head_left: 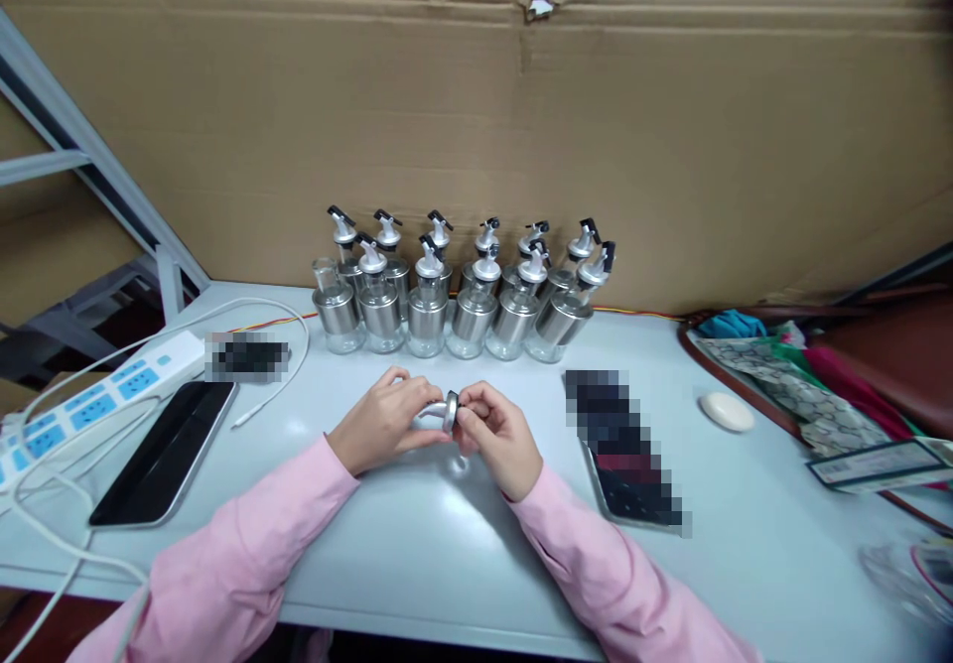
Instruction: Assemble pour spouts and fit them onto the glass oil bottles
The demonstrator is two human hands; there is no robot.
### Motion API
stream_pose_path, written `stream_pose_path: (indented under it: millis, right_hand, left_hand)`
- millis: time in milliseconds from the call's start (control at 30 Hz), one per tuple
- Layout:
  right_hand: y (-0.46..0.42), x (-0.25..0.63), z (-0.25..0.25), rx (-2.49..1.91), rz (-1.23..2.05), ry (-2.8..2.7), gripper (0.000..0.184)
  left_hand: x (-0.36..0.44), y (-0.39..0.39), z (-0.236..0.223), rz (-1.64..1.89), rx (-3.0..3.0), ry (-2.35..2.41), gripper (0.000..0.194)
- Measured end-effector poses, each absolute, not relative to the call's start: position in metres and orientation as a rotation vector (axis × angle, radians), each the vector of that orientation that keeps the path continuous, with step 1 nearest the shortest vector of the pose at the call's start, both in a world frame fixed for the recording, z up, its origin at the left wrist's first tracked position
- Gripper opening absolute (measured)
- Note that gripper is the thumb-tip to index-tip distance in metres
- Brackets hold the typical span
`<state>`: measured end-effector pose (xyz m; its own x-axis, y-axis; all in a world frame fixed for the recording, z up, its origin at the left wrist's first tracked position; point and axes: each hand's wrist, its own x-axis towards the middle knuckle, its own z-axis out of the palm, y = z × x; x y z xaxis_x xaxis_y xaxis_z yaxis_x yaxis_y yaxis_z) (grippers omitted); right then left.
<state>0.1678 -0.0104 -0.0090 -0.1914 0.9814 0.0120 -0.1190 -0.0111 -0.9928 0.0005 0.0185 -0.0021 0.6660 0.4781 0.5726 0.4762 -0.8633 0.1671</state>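
Note:
A silver pourer spout (451,411) with a dark ring is held between my two hands, just above the table. My left hand (396,417) is closed round its spout end. The fingers of my right hand (495,435) pinch the other side, by the dark ring; they partly cover it. Behind my hands stand two rows of glass bottles in brushed-metal sleeves, among them a front-row bottle (427,318) topped by a silver pourer with a black flap. At the front row's left end, one bottle (338,311) has a bare glass neck.
To the left lie a black-screened tablet (165,455), a blurred dark device (248,356), a white power strip (96,405) and loose white cables. On the right are a blurred phone (625,455), a white oval object (727,411) and patterned cloth (766,375). Cardboard (476,127) stands behind.

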Motion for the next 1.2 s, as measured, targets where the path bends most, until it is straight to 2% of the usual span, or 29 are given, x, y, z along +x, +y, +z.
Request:
stream_pose_path:
  millis: [267, 467, 800, 1000, 1200]
  right_hand:
    - [-0.0128, 0.1667, -0.0162, -1.131, 1.430, -1.409, 0.046]
    - [-0.0157, 0.1675, -0.0108, -1.048, 1.339, -1.511, 0.041]
    - [-0.0140, 0.1677, -0.0157, -1.237, 1.056, -1.750, 0.040]
    - [-0.0179, 0.1684, -0.0125, -1.225, 1.091, -1.744, 0.042]
    - [-0.0176, 0.1693, -0.0143, -1.243, 1.060, -1.773, 0.044]
  left_hand:
    - [0.0022, 0.0169, -0.0020, 1.013, 2.903, 0.762, 0.045]
    - [0.0029, 0.0142, -0.0043, 1.039, 2.895, 0.734, 0.040]
    - [0.0072, 0.0125, -0.0088, 0.972, 2.816, 0.845, 0.042]
    - [0.0069, 0.0126, -0.0080, 0.973, 2.822, 0.818, 0.053]
    - [0.0063, 0.0123, -0.0079, 0.941, 2.760, 0.786, 0.053]
